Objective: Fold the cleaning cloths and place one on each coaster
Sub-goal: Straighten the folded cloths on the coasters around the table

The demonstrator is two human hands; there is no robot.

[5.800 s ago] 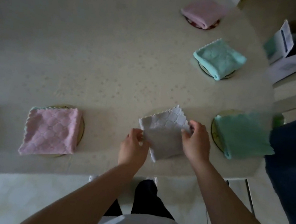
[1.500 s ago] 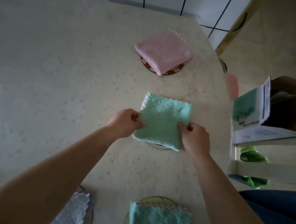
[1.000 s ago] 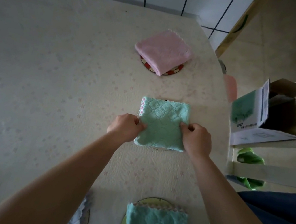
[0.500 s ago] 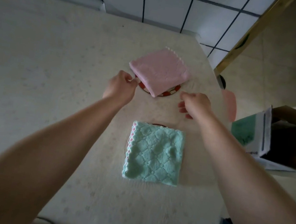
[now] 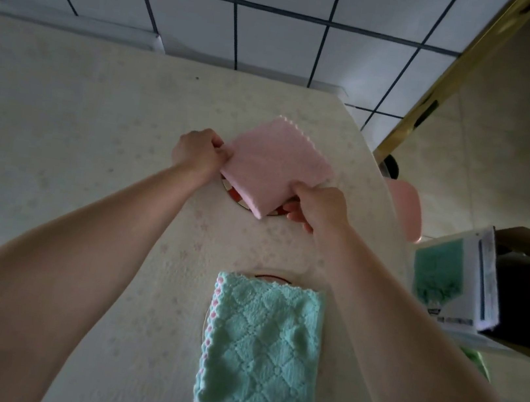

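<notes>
Pink microfibre, folded: the pink cloth is a square turned diamond-wise with a scalloped far edge, lying over a red-and-white coaster of which only a sliver shows at the cloth's near corner.

Left hand: at the pink cloth's left corner, fingers curled and pinching that corner.

Right hand: at the pink cloth's near-right edge, thumb on top and fingers tucked beneath, gripping the edge. Whether the cloth is lifted off the coaster or resting on it cannot be told.

Teal cloth: nearer the person than the pink cloth, well apart from it; folded square, quilted diamond texture, pink scalloped trim down its left edge. It covers a second coaster, a thin arc of which shows at its far edge.

Table: cream, faintly speckled cover, bearing both cloths.

Open cardboard box: right of the pink cloth, beyond the table edge, with a teal cloth pictured on its flap.

Tiled wall: behind the pink cloth, white with dark grout.
</notes>
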